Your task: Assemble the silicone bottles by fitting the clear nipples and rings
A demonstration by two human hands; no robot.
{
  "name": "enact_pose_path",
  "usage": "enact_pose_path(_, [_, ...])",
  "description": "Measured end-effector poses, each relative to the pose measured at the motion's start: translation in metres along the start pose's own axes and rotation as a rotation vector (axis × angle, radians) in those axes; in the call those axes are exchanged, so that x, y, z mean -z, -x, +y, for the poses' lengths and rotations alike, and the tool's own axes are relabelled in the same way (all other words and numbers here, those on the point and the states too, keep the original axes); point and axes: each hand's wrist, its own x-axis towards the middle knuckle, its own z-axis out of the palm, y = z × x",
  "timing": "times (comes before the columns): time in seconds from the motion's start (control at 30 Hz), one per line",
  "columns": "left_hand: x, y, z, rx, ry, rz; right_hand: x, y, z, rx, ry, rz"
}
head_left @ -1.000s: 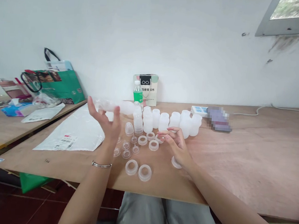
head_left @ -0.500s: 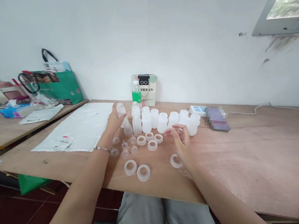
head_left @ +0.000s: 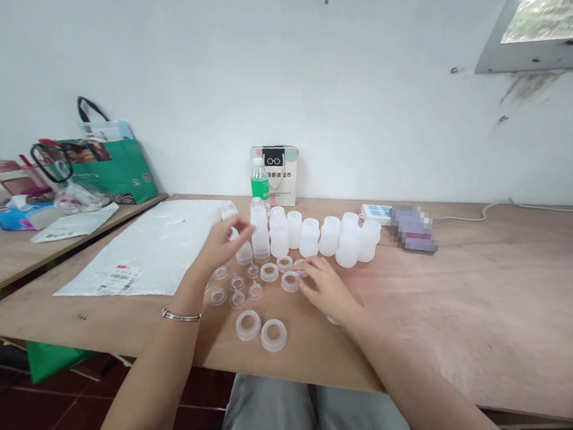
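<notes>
Several milky-white small bottles (head_left: 309, 238) stand in a cluster at the middle of the table, with clear domed caps (head_left: 260, 241) at their left. My left hand (head_left: 224, 242) hovers in front of the leftmost caps, its fingers curved and apart, with nothing seen in them. My right hand (head_left: 327, 289) is over the translucent rings; its spread fingertips reach a ring (head_left: 289, 282) and partly cover another behind it. Whether they touch is unclear. Clear bottle nipples (head_left: 238, 283) lie between my hands. Two more rings (head_left: 274, 335) lie nearer me, and one is mostly hidden under my right wrist.
A white plastic mailer (head_left: 153, 243) lies at the left. Behind the caps stand a green-labelled water bottle (head_left: 260, 184) and a paper bag (head_left: 286, 175). A white power strip (head_left: 375, 214) and a blurred-out object (head_left: 413, 228) lie back right. A green bag (head_left: 120, 167) stands far left.
My left hand has let go of a clear domed cap and drawn back toward me. My right hand has moved from the bottles down and left to the rings. The view shifted slightly.
</notes>
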Motion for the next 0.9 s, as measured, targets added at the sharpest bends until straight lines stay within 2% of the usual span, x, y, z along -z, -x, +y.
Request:
enact_pose_path(0.07, [0.000, 0.005, 0.015, 0.021, 0.124, -0.453, -0.004, 0.001, 0.001, 0.051, 0.155, -0.082])
enact_pose_path(0.13, [0.000, 0.008, 0.026, 0.037, 0.124, -0.736, -0.008, 0.001, 0.002, 0.049, 0.241, -0.145])
enact_pose_path(0.2, [-0.001, 0.011, 0.031, 0.061, -0.013, -0.866, -0.010, 0.001, 0.004, 0.043, 0.256, -0.185])
enact_pose_path(0.27, [-0.005, 0.014, 0.032, 0.102, -0.225, -0.927, -0.010, 0.002, 0.004, 0.042, 0.239, -0.199])
enact_pose_path(0.33, [-0.010, 0.018, 0.031, 0.143, -0.410, -0.942, -0.009, 0.002, 0.004, 0.034, 0.156, -0.168])
enact_pose_path(0.4, [-0.015, 0.020, 0.030, 0.148, -0.501, -0.945, -0.008, 0.001, 0.002, 0.008, -0.010, -0.104])
enact_pose_path(0.53, [-0.016, 0.020, 0.031, 0.116, -0.481, -0.927, -0.006, -0.001, -0.005, -0.124, -0.343, 0.020])
enact_pose_path(0.6, [-0.013, 0.019, 0.033, 0.066, -0.385, -0.855, -0.004, -0.003, -0.008, -0.207, -0.521, 0.015])
enact_pose_path(0.73, [-0.007, 0.019, 0.039, -0.025, -0.036, -0.601, 0.000, -0.006, -0.012, -0.359, -0.930, -0.064])
enact_pose_path(0.9, [-0.020, 0.019, 0.051, -0.130, 0.454, -0.291, 0.002, -0.005, -0.010, -0.493, -1.424, -0.007])
